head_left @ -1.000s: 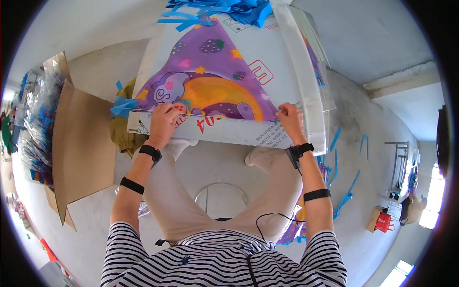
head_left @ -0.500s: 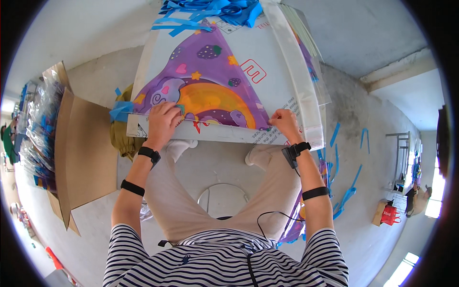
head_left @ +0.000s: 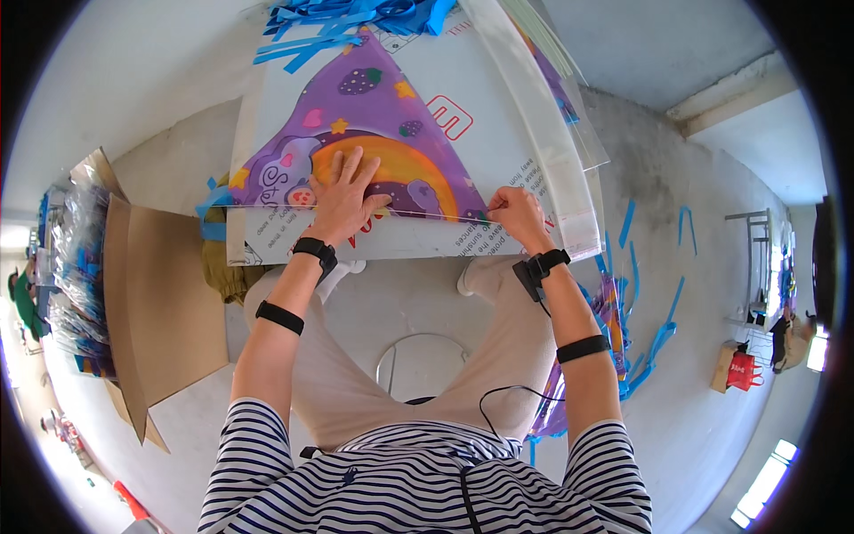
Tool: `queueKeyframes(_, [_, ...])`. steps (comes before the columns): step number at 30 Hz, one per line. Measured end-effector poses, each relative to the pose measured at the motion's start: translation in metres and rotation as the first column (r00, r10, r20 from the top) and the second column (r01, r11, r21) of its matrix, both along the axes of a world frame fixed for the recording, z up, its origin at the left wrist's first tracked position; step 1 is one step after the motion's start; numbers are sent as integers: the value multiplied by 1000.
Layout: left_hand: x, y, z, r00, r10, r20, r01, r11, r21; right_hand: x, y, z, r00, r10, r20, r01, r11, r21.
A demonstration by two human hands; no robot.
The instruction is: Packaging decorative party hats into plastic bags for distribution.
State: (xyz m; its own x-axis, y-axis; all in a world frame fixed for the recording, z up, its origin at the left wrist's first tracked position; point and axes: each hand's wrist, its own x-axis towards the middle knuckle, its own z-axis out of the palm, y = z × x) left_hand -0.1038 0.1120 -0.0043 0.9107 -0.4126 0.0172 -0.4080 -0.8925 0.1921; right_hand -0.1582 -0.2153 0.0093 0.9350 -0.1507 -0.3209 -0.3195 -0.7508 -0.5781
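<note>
A purple triangular printed sheet (head_left: 391,107) with a yellow-orange arch, berries and stars lies flat on a white board (head_left: 285,102). It looks like a kite, its tip pointing away from me. My left hand (head_left: 345,200) rests open on the sheet's lower middle, fingers spread over the arch. At the sheet's near right corner, my right hand (head_left: 514,214) has thumb and fingers pinched together on the edge. A thin pale line runs along the near edge between the hands; whether it is a rod or a plastic edge I cannot tell.
Blue ribbons (head_left: 356,16) are heaped at the board's far end. Clear plastic sleeves (head_left: 551,142) lie along its right side. An open cardboard box (head_left: 169,303) with plastic-wrapped packs (head_left: 76,276) stands at left. More blue strips (head_left: 654,351) lie on the floor at right.
My left hand has moved right from the sheet's near left side and now lies spread on its middle. My right hand keeps its pinch at the right corner. The view has shifted slightly.
</note>
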Motion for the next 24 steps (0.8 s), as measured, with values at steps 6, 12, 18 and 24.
queueKeyframes(6, [0, -10, -5, 997, 57, 44, -55, 998, -34, -2, -2, 4, 999, 47, -25, -47, 999, -12])
queueKeyframes(12, [1, -11, -7, 993, 72, 95, -70, 997, -22, -6, -1, 9, 1000, 17, -18, -15, 995, 98])
queueKeyframes(18, [4, -13, 0, 996, 81, 38, -79, 996, -49, -19, -12, 1, 990, 112, 81, -128, 964, 233])
queueKeyframes(24, [8, -16, 5, 994, 101, 38, -99, 994, -55, -17, -8, -1, 936, 228, 268, -213, 973, -84])
